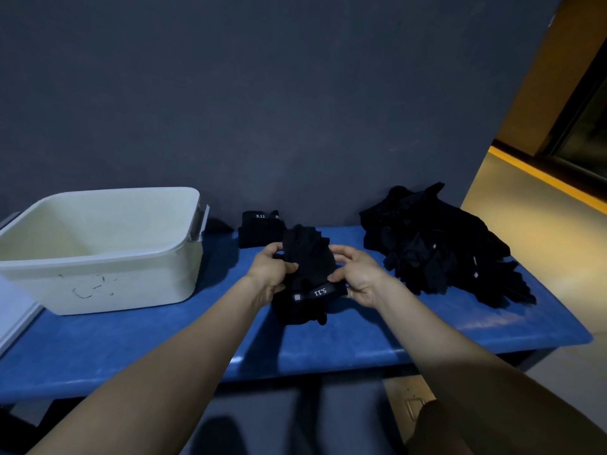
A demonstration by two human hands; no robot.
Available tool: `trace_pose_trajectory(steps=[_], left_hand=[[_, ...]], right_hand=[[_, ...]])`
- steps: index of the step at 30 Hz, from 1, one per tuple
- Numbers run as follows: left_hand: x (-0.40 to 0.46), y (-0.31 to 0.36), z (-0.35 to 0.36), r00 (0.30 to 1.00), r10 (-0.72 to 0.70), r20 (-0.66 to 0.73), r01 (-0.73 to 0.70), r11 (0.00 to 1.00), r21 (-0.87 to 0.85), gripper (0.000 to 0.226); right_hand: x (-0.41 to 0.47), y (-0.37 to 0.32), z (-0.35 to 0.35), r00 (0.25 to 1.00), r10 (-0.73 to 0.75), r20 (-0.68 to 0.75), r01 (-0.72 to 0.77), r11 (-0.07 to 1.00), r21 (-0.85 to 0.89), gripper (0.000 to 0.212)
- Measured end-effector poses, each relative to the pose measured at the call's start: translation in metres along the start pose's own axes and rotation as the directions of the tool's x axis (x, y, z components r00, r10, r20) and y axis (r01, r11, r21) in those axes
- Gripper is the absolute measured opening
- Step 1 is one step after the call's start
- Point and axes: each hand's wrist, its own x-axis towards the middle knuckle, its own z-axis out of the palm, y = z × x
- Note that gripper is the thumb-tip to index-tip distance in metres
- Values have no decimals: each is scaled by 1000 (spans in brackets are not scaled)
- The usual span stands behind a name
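Two hands are working a bundle of black gloves (307,257) just above the middle of the blue surface (164,339), nearer its back edge than its front. The left hand (271,272) is gripping the bundle's left side, with the thumb pressing into the fabric. The right hand (359,277) is pinching the right side, its fingers (338,250) curling over the top and its thumb meeting the wrist strap (320,292) printed 5.11.

Holding from both sides is probably squaring the gloves up so they can be folded like the folded pair (259,229), which is lying at the back edge with the same label showing. The loose pile of gloves (440,244) is sitting at the right back corner, close to the right hand as supply. The white plastic tub (98,284) is standing at the left end, likely waiting for finished pairs.

Black fabric in dim light is making it hard to tell whether one glove or two are being held. The fingertips behind the bundle are hidden. The frame is cutting off the tub's left side and a pale flat panel (16,313) beside it.
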Motion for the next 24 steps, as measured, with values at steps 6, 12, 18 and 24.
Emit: trace_pose_trajectory(steps=[6, 12, 18, 24], left_hand=[[1, -2, -7, 997, -21, 72, 26, 997, -72, 35], [8, -5, 0, 998, 8, 61, -3, 997, -80, 26], [21, -17, 16, 997, 77, -3, -77, 997, 20, 21], [23, -27, 41, 970, 244, -6, -219, 880, 420, 26]], right_hand=[[5, 5, -6, 998, -34, -50, 34, 999, -12, 64], [10, 4, -22, 983, -96, -155, 91, 995, -36, 62], [12, 5, -50, 929, -221, -296, 201, 975, -94, 53], [10, 16, -81, 830, -362, -423, 171, 888, -426, 49]])
